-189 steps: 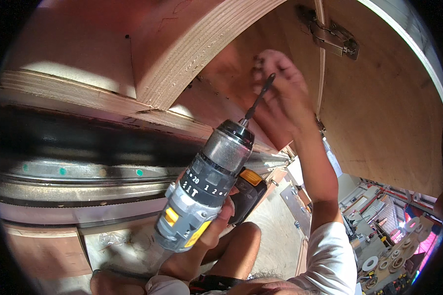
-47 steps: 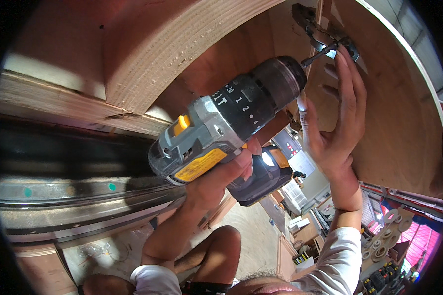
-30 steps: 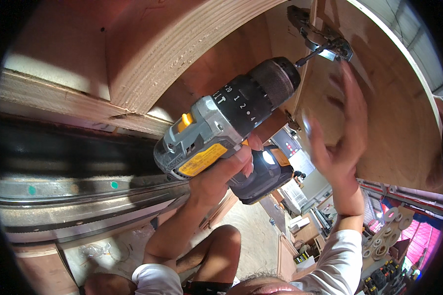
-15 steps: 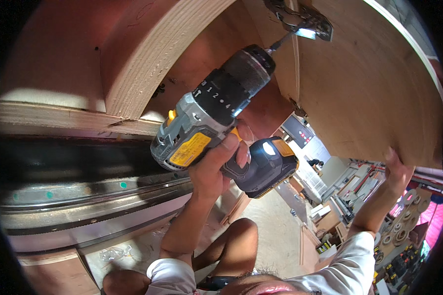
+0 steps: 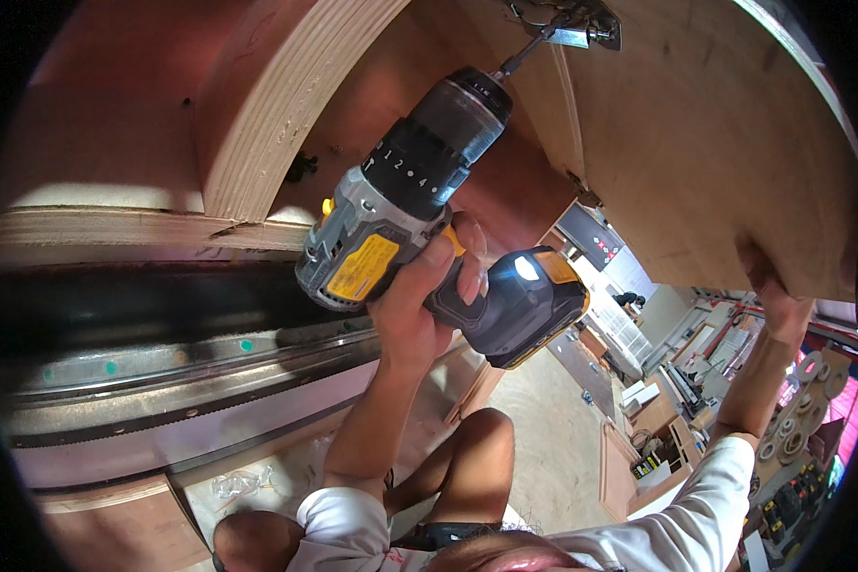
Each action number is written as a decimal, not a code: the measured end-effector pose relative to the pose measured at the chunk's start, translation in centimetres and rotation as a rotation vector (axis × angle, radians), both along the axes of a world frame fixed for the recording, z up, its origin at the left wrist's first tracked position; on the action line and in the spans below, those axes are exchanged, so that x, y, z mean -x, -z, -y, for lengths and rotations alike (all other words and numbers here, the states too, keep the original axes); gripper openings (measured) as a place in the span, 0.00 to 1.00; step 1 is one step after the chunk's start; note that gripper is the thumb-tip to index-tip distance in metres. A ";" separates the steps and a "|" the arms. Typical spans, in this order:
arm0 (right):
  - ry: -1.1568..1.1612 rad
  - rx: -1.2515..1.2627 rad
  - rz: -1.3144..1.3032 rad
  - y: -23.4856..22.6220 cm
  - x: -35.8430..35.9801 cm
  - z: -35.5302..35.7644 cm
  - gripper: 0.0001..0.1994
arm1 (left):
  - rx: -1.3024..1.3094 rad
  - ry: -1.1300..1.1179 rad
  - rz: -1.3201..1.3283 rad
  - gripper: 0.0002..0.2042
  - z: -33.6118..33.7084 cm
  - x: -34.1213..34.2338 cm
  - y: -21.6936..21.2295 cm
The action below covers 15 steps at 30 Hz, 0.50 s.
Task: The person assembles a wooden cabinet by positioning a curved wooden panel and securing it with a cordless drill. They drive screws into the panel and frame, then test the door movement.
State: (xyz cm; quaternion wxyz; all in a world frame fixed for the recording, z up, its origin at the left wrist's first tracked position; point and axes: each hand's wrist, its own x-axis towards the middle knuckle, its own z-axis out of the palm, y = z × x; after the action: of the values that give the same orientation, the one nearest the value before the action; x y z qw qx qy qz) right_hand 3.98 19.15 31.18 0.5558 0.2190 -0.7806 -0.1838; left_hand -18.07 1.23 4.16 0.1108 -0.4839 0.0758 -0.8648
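Head view: looks up from under a wooden cabinet [image 5: 734, 143] in a workshop.
Left hand [image 5: 419, 305]: clenched round the grip of a cordless drill [image 5: 400, 210], raised toward the cabinet's underside.
Drill: one, grey and black with yellow trim; its bit [image 5: 524, 52] points up and right and meets a metal hinge [image 5: 572, 19] at the top edge.
Right hand [image 5: 782, 305]: grasps the lower edge of the cabinet door [image 5: 715, 172], fingers curled over the rim.
Labels: one yellow rectangular sticker [image 5: 362, 267] on the drill's side; a ring of small white marks runs round the collar [image 5: 405, 167].
Battery [image 5: 529, 305]: one, black with yellow edging, a small white light glowing on its top.
Hinge count: one clearly seen.
Plywood edge [image 5: 276, 105]: one thick layered panel, standing left of the drill.
Rail [image 5: 191, 372]: a grey metal rail runs under the wood at left.
Room: concrete floor [image 5: 553, 448] below, with wooden boxes and stacked goods well apart at right.
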 end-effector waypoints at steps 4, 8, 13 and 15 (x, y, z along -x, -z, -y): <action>-0.079 0.103 0.058 0.5 0.6 -1.1 0.16 | 0.011 -0.002 0.018 0.19 0.1 -0.1 0.5; -0.051 0.030 0.069 0.6 0.6 -0.3 0.16 | -0.015 -0.001 0.020 0.19 0.2 -0.3 0.4; -0.016 -0.061 0.039 0.9 0.2 1.4 0.15 | -0.020 0.028 0.026 0.18 0.2 -0.3 0.0; -0.025 -0.049 0.088 0.9 0.1 1.8 0.15 | -0.026 0.041 0.018 0.18 0.2 -0.3 -0.1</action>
State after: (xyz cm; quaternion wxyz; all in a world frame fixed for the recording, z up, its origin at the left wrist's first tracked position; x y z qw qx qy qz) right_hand 3.90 17.39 30.23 0.5177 0.2500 -0.7968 -0.1859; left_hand -17.74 1.00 4.30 0.0999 -0.4729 0.0962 -0.8701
